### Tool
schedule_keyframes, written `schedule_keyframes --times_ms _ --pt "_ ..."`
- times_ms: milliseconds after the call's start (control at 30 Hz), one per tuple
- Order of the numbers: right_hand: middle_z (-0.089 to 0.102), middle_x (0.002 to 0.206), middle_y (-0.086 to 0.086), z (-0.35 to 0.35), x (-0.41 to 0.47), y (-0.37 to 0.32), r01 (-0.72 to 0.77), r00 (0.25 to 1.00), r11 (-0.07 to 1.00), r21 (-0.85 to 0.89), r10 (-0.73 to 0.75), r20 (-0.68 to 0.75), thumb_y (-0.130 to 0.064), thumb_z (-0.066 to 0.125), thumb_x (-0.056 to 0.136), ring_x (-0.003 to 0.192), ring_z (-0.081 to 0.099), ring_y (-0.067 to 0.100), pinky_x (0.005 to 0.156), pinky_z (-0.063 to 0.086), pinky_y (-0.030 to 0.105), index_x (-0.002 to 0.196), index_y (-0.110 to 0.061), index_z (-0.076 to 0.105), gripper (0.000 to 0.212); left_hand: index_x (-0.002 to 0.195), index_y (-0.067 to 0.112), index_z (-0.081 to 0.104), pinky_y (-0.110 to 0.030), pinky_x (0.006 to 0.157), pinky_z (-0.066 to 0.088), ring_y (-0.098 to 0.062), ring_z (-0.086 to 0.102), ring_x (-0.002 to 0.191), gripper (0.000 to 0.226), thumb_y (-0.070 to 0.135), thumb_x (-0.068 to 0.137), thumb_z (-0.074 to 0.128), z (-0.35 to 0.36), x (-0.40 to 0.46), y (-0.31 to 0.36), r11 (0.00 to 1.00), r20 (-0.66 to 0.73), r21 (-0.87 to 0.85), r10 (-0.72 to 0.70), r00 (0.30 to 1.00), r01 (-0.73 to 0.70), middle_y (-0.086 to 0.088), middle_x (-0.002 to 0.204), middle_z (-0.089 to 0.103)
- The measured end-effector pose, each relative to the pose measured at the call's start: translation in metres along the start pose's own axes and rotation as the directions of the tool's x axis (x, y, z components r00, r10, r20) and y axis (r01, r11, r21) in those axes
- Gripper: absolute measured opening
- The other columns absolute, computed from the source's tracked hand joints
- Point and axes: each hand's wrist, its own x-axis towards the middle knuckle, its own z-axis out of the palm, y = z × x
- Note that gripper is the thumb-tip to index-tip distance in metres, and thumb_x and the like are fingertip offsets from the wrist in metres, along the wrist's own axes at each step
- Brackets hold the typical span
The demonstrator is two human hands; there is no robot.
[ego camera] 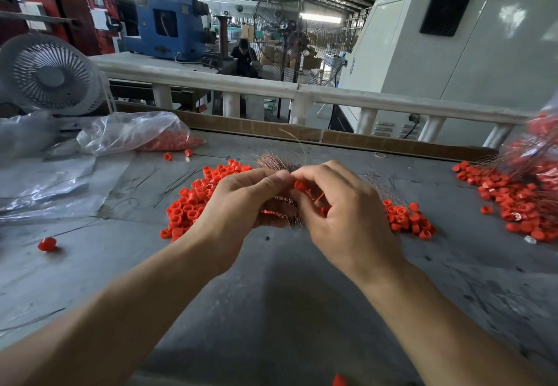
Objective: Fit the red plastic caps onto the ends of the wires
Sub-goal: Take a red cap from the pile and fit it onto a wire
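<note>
We hold our work low over the grey tabletop (pixel 271 289), right above the supply, so a fresh cap is never more than a short reach away. Our left hand (pixel 238 204) curls its fingers round a bundle of thin copper wires (pixel 273 163), whose free ends fan out past the thumb; gripping them together keeps the tips steady and pointed toward the other hand. Our right hand (pixel 341 207) has its fingers bent inward, and the thumb and forefinger pinch one red cap (pixel 300 185) close against the wire ends. Whether a wire has entered the cap yet, we cannot tell.

The loose caps (pixel 193 204) lie heaped under and to both sides of our hands. Well apart, on the right of the tabletop, a second heap (pixel 513 198) has wires running out of it, so we judge that finished pieces go there, away from the unused stock. At the far left a clear bag (pixel 133 135) holds more caps in reserve.
</note>
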Motion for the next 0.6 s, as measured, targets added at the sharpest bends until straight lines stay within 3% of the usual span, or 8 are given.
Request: schedule_keyframes --times_ms 100,233,333,500,600 --pt "0.064 0.1 -0.005 0.003 -0.001 -0.003 0.033 0.999 0.999 -0.005 -0.033 0.042 -0.01 0.071 0.092 0.09 0.06 0.011 0.079 0.051 0.023 0.109 -0.014 0.069 0.017 0.1 0.004 0.076 -0.032 0.071 0.058 -0.024 0.068 0.083 0.034 0.034 0.088 0.066 -0.002 0.002 0.001 1.0 -0.023 -0.012 0.018 1.0 -0.018 -0.018 0.093 0.073" --pt "0.065 0.099 -0.006 0.006 -0.004 -0.007 0.068 0.992 0.997 0.027 -0.07 0.101 -0.009 0.069 0.093 0.093 0.062 0.015 0.08 0.054 0.03 0.106 -0.015 0.069 0.015 0.101 0.001 0.075 -0.038 0.079 0.055 -0.022 0.066 0.081 0.028 0.026 0.092 0.067 -0.006 0.003 0.002 0.995 -0.109 0.061 0.087 0.99 -0.081 -0.018 0.087 0.073" --pt "0.066 0.1 -0.006 0.006 -0.004 -0.005 0.073 0.988 0.997 0.012 -0.074 0.135 -0.006 0.07 0.091 0.094 0.062 0.017 0.079 0.055 0.035 0.107 -0.015 0.07 0.018 0.1 -0.003 0.073 -0.052 0.087 0.054 -0.027 0.066 0.079 0.025 0.021 0.096 0.065 -0.007 0.004 0.004 0.993 -0.184 0.083 0.099 0.978 -0.084 -0.017 0.087 0.074" --pt "0.067 0.099 -0.003 0.006 -0.003 -0.004 0.085 0.986 0.996 -0.012 -0.082 0.145 -0.003 0.071 0.088 0.093 0.062 0.02 0.079 0.055 0.037 0.105 -0.013 0.071 0.02 0.1 -0.006 0.072 -0.04 0.075 0.054 -0.027 0.067 0.075 0.027 0.016 0.104 0.056 -0.01 0.006 0.005 0.983 -0.225 0.174 0.091 0.97 -0.051 -0.021 0.088 0.075" --pt "0.066 0.097 -0.004 0.006 -0.003 -0.002 0.086 0.983 0.996 -0.022 -0.082 0.163 -0.002 0.071 0.087 0.091 0.061 0.018 0.077 0.054 0.037 0.103 -0.013 0.07 0.02 0.098 -0.003 0.073 -0.042 0.076 0.056 -0.027 0.069 0.075 0.027 0.015 0.104 0.054 -0.014 0.008 0.004 0.973 -0.22 0.23 0.085 0.972 -0.033 -0.018 0.086 0.076"
